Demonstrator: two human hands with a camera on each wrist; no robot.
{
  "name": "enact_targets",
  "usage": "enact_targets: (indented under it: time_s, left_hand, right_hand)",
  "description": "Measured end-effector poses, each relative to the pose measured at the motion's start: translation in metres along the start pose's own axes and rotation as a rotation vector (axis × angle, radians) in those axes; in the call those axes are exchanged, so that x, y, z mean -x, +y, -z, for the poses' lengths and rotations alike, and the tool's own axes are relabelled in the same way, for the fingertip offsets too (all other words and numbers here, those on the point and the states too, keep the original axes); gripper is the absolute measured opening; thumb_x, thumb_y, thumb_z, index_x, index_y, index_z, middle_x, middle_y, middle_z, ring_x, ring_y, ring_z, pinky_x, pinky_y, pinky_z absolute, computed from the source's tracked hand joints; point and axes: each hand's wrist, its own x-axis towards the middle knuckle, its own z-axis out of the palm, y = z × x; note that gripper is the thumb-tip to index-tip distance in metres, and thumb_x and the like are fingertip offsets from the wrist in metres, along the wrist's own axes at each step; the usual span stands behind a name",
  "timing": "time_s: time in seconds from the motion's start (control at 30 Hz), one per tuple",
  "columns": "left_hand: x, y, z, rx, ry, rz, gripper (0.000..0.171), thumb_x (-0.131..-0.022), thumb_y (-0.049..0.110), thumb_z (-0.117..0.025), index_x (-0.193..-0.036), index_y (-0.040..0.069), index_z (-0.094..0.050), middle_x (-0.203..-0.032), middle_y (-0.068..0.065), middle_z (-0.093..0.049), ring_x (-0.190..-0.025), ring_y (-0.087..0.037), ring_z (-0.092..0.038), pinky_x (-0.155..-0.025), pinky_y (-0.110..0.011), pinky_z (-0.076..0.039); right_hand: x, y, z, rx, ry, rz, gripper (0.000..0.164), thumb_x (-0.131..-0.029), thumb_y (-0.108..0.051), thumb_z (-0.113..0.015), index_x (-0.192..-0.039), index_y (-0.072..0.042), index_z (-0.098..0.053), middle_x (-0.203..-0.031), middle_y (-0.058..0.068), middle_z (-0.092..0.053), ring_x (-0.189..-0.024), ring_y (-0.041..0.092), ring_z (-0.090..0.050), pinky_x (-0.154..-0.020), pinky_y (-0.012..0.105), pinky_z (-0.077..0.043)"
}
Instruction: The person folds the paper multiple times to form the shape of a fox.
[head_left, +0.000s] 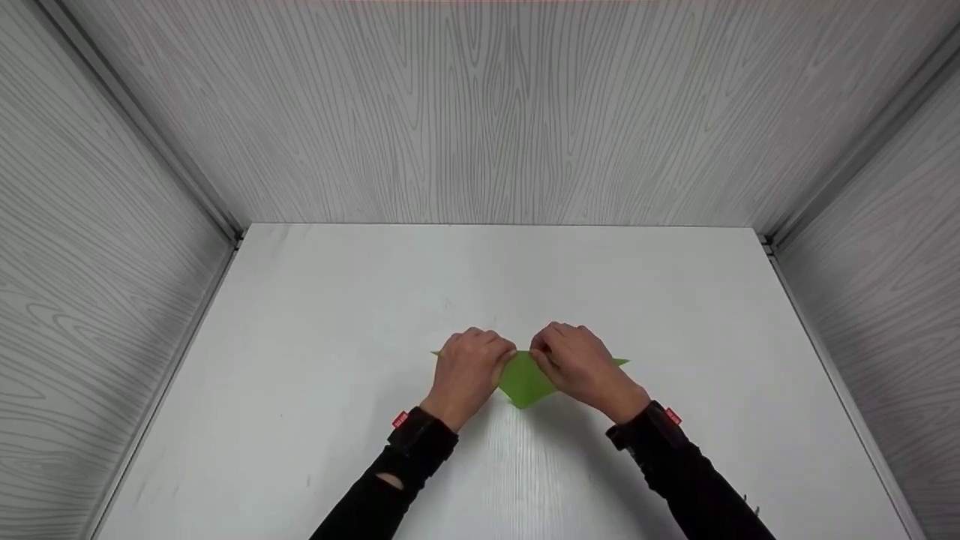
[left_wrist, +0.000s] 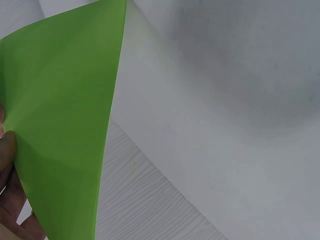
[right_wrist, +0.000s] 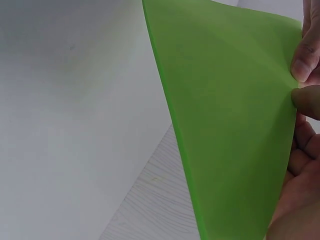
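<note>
A green sheet of paper (head_left: 525, 379), folded into a triangle, is held up over the white table with one corner pointing toward the person. My left hand (head_left: 469, 367) pinches its far edge left of the middle, thumb (left_wrist: 7, 149) on the near face and fingers behind. A short way to the right, my right hand (head_left: 581, 364) pinches the same edge. In the right wrist view both thumbs sit close together at that edge. Narrow green tips poke out beyond each hand in the head view, while the hands hide the stretches between.
Below the paper lies the white tabletop (head_left: 337, 300), with shadows of both arms on it. Wood-grain panels stand at the back (head_left: 480, 112), at the left (head_left: 97, 262) and at the right (head_left: 877, 262). Black bands with red tags wrap both wrists.
</note>
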Motion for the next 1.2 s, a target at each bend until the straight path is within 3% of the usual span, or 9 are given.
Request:
enact_targets:
  time_s: [0.23,0.5,0.73,1.2]
  left_hand:
    - [0.001,0.0,-0.003,0.002,-0.002,-0.017,0.01,-0.098,0.026,-0.075,-0.096,0.02,-0.083,-0.09,0.005,-0.081,-0.088,-0.016,-0.074,-0.073,-0.034,-0.06]
    - [0.003,-0.003,-0.002,0.013,-0.005,0.008,0.011,-0.098,0.025,-0.074,-0.095,0.02,-0.083,-0.09,0.004,-0.081,-0.087,-0.017,-0.075,-0.073,-0.036,-0.061]
    - [0.003,-0.005,-0.001,-0.015,-0.004,0.016,0.011,-0.097,0.026,-0.075,-0.094,0.02,-0.083,-0.089,0.006,-0.081,-0.086,-0.016,-0.075,-0.072,-0.036,-0.061]
    - [0.003,-0.003,0.001,0.012,-0.025,0.033,0.012,-0.099,0.027,-0.074,-0.096,0.021,-0.083,-0.091,0.005,-0.082,-0.089,-0.017,-0.076,-0.083,-0.041,-0.062]
  right_hand:
    - [0.002,0.001,-0.001,-0.036,-0.014,-0.019,0.011,-0.098,-0.016,-0.075,-0.099,-0.008,-0.067,-0.089,0.004,-0.07,-0.078,0.016,-0.064,-0.072,0.034,-0.055]
    - [0.006,0.007,0.0,-0.033,0.003,0.003,0.009,-0.099,-0.01,-0.073,-0.1,-0.007,-0.065,-0.089,0.005,-0.068,-0.079,0.017,-0.063,-0.072,0.036,-0.055]
    - [0.009,0.011,0.0,-0.042,0.027,-0.007,0.011,-0.098,-0.015,-0.075,-0.099,-0.01,-0.066,-0.089,0.003,-0.069,-0.078,0.016,-0.063,-0.069,0.034,-0.054]
    - [0.016,0.019,-0.004,-0.032,0.065,0.013,0.014,-0.096,-0.017,-0.076,-0.098,-0.01,-0.065,-0.087,0.003,-0.069,-0.078,0.017,-0.064,-0.07,0.035,-0.054]
